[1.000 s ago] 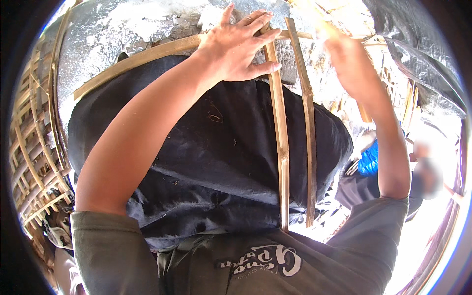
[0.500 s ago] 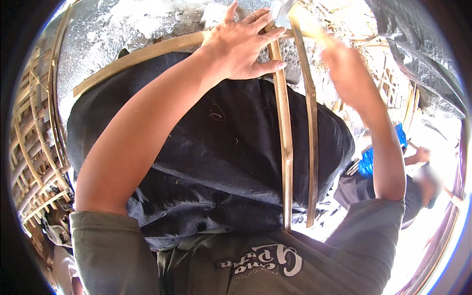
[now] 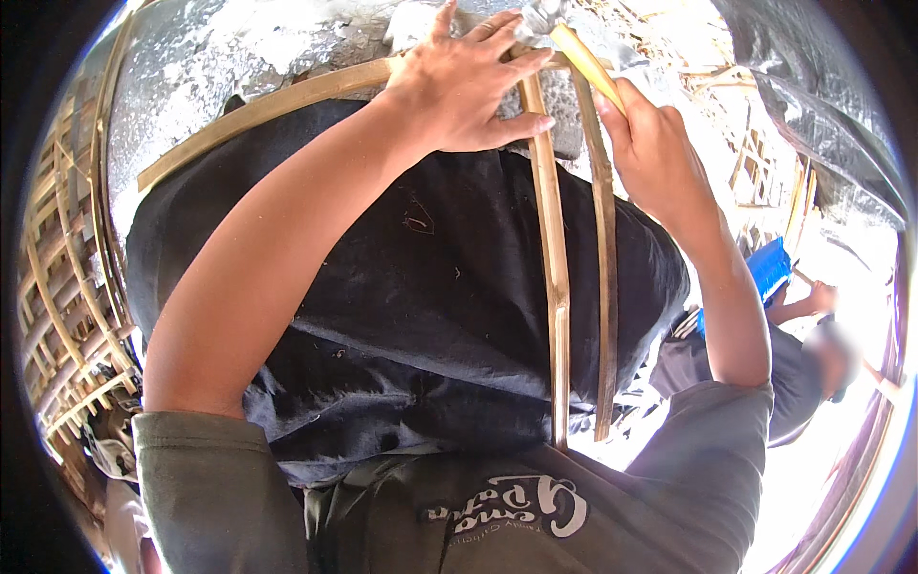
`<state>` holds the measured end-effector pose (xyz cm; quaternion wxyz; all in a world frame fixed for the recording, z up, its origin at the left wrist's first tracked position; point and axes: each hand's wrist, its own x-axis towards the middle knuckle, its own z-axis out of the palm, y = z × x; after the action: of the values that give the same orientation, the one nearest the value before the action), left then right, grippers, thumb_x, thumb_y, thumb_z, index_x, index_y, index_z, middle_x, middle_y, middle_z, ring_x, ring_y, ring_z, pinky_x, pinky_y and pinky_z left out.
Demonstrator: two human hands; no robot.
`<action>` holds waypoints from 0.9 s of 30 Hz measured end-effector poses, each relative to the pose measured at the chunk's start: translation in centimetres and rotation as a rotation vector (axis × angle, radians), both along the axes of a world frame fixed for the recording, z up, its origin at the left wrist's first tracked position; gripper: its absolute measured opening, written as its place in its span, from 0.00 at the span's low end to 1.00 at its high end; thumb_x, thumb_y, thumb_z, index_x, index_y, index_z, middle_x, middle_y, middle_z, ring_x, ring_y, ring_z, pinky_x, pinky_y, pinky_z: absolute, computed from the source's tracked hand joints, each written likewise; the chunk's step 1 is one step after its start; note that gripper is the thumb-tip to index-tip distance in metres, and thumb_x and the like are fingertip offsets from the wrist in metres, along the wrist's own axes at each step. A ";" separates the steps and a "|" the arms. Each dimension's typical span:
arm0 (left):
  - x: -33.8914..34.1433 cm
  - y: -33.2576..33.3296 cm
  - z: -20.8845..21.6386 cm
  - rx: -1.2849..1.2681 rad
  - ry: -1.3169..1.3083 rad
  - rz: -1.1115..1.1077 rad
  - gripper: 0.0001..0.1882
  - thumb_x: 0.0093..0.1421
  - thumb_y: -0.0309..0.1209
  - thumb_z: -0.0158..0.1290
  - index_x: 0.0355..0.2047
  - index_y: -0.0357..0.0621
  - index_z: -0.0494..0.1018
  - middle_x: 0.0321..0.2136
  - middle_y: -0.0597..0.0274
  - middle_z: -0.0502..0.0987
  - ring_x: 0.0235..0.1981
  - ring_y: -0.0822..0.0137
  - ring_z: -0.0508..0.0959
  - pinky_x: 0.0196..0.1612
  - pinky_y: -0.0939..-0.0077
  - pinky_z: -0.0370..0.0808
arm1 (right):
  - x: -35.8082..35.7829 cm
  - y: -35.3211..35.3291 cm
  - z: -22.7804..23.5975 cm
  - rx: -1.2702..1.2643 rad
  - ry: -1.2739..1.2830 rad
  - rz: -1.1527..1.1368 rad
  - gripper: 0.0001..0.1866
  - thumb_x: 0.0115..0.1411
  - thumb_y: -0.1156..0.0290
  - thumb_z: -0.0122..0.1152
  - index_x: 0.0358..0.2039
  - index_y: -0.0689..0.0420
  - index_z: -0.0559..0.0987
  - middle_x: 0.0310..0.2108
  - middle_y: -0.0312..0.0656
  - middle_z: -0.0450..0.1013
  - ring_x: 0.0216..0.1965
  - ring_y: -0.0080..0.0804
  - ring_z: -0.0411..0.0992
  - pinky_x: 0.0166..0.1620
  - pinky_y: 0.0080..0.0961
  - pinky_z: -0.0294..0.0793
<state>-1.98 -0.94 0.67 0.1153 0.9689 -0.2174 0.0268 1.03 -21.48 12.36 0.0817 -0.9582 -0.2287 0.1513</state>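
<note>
My left hand (image 3: 464,91) lies with fingers spread over the corner where a crosswise wooden strip (image 3: 268,108) meets a lengthwise strip (image 3: 553,258). Its thumb rests on the lengthwise strip. My right hand (image 3: 660,153) is closed round the yellow handle of a hammer (image 3: 585,62). The shiny hammer head is at the top edge, close to my left fingertips, partly washed out by glare. Whether it touches the wood, I cannot tell. A second lengthwise strip (image 3: 605,258) runs beside the first, passing under the hammer handle at its far end.
Dark cloth (image 3: 421,249) covers my lap beneath the strips. A woven bamboo lattice (image 3: 72,258) stands at left. Another person (image 3: 794,383) sits at right, near a blue object (image 3: 768,268). Grey sheeting (image 3: 822,105) hangs at the upper right.
My right hand and the hammer, blurred before, now show sharply, and the hand has come a little lower. The left hand stays in place. The blue object beside the other person has shifted.
</note>
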 end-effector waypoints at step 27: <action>0.0 -0.1 -0.1 -0.037 -0.022 -0.005 0.44 0.66 0.68 0.28 0.71 0.53 0.53 0.70 0.42 0.52 0.71 0.45 0.55 0.71 0.34 0.45 | -0.2 -0.4 -1.7 -0.089 -0.011 -0.012 0.12 0.69 0.66 0.52 0.48 0.60 0.76 0.23 0.57 0.75 0.27 0.53 0.77 0.32 0.42 0.73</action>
<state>-1.95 -1.01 0.57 0.1309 0.9657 -0.2204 0.0412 0.82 -21.93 10.68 0.0385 -0.9631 -0.2164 0.1554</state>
